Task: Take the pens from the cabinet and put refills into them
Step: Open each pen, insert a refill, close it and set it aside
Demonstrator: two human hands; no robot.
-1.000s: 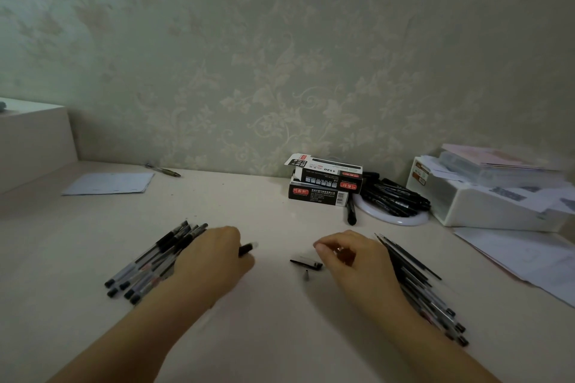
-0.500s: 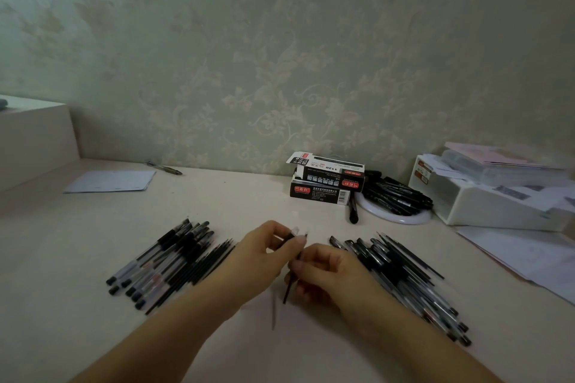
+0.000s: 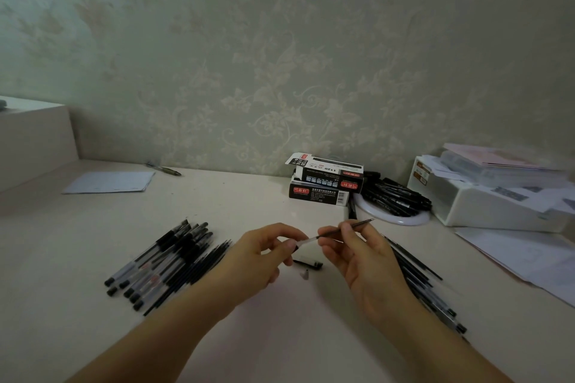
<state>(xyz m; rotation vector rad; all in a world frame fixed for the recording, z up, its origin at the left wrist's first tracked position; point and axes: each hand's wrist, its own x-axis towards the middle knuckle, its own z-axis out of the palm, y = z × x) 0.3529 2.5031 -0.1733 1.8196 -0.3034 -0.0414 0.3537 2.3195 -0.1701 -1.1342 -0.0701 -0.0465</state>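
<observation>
My left hand (image 3: 255, 261) pinches a clear pen barrel (image 3: 304, 241) above the desk. My right hand (image 3: 357, 253) pinches a thin black refill (image 3: 345, 227), whose near end sits at the barrel's open mouth. Below them on the desk lie a black pen cap (image 3: 308, 264) and a small pen tip cone (image 3: 305, 274). A heap of pens and refills (image 3: 168, 261) lies to the left. Another heap of pens (image 3: 417, 277) lies to the right, partly hidden by my right hand.
Two stacked black pen boxes (image 3: 323, 185) stand at the wall, beside a white plate (image 3: 401, 219) piled with black pens. A white storage box (image 3: 485, 205) with papers sits far right, loose sheets (image 3: 522, 255) before it. A paper sheet (image 3: 109, 182) and a raised ledge (image 3: 34, 140) lie left.
Both hands rose from the desk. The right hand took up a refill and brought its end to the barrel held in the left hand. The camera tilted slightly.
</observation>
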